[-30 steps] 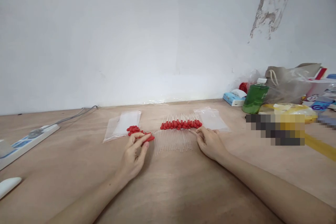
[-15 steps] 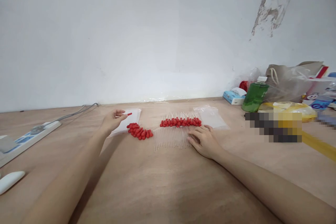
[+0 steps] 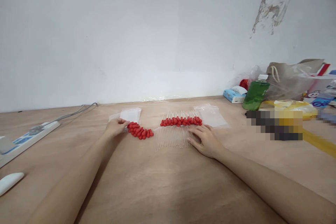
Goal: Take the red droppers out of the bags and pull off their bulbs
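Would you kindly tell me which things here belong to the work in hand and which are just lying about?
Apparently in use:
- red pieces by the left hand
- clear thin sticks by the right hand
- row of red-headed sticks

Seemingly just lying about:
- power strip
- green bottle
- tissue pack

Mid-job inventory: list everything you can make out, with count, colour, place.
red pieces: many, red, left of centre
sticks: many, pale, red-tipped, centre
clear pieces: many, colourless, before sticks
bags: two, whitish, flanking sticks
power strip: one, white, left
cable: one, grey, back left
smooth object: one, white, left edge
tissues: one pack, blue, back right
bottle: one, green, beside tissues
tote: one, beige, far right
cup: one, white, far right
yellow bag: one, yellow, right
table: one, brown, beneath
wall: one, white, behind
left hand: one, bare, at red pieces
right hand: one, bare, at clear pieces
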### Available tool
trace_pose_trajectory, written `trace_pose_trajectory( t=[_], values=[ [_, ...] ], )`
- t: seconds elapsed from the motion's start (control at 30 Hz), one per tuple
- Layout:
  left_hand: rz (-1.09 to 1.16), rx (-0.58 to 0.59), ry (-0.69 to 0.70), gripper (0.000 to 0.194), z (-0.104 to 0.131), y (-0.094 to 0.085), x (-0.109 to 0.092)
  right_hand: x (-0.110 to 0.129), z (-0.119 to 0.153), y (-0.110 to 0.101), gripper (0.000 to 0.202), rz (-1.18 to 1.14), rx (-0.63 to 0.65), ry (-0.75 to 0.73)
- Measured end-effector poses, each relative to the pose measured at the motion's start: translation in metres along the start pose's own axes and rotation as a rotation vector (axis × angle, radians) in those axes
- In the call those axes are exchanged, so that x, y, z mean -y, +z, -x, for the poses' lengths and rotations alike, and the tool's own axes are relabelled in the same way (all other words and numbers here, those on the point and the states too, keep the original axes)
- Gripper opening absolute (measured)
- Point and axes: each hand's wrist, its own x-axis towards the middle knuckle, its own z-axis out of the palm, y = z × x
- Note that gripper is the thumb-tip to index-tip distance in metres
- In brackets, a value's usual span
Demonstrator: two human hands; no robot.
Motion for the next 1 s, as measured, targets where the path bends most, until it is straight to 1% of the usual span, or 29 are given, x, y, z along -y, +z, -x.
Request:
trace_pose_trajectory(
  t=[0.07,0.23,0.37,0.47,0.53,0.6,0.67,0.73,0.8,0.87,0.93,1.0],
  values=[
    [-0.034,0.01,0.009,0.031,0.001,0.0,0.001,0.001,0.0,-0.001,0.038,0.0,-0.005,0.0],
    [-0.103,-0.04,0.059,0.041,0.003,-0.001,-0.003,0.002,0.0,-0.001,0.041,-0.025,0.0,0.026],
    [-0.143,-0.063,0.115,0.04,0.003,-0.002,-0.01,-0.001,0.0,0.002,0.037,-0.032,-0.011,0.03],
    [-0.177,-0.1,0.159,0.037,0.009,-0.003,-0.021,-0.004,0.0,0.004,0.034,-0.035,-0.017,0.036],
    [-0.186,-0.105,0.222,0.034,0.017,0.0,-0.034,-0.005,0.0,0.005,0.035,-0.034,-0.02,0.05],
    [-0.183,-0.054,0.316,0.029,0.027,0.009,-0.052,-0.006,-0.001,0.005,0.035,-0.035,-0.031,0.076],
    [-0.18,0.066,0.405,0.023,0.036,0.024,-0.072,-0.007,-0.001,0.005,0.035,-0.043,-0.051,0.109],
    [-0.192,0.194,0.441,0.018,0.04,0.042,-0.091,-0.008,-0.001,0.006,0.036,-0.048,-0.07,0.132],
    [-0.217,0.257,0.404,0.018,0.038,0.059,-0.105,-0.009,-0.001,0.006,0.035,-0.051,-0.079,0.135],
    [-0.251,0.279,0.314,0.025,0.032,0.072,-0.114,-0.01,0.0,0.007,0.035,-0.055,-0.074,0.124],
    [-0.273,0.302,0.226,0.032,0.023,0.079,-0.12,-0.01,0.001,0.008,0.035,-0.054,-0.056,0.122],
    [-0.258,0.338,0.193,0.033,0.017,0.084,-0.124,-0.01,0.001,0.008,0.036,-0.048,-0.038,0.131]
  ],
)
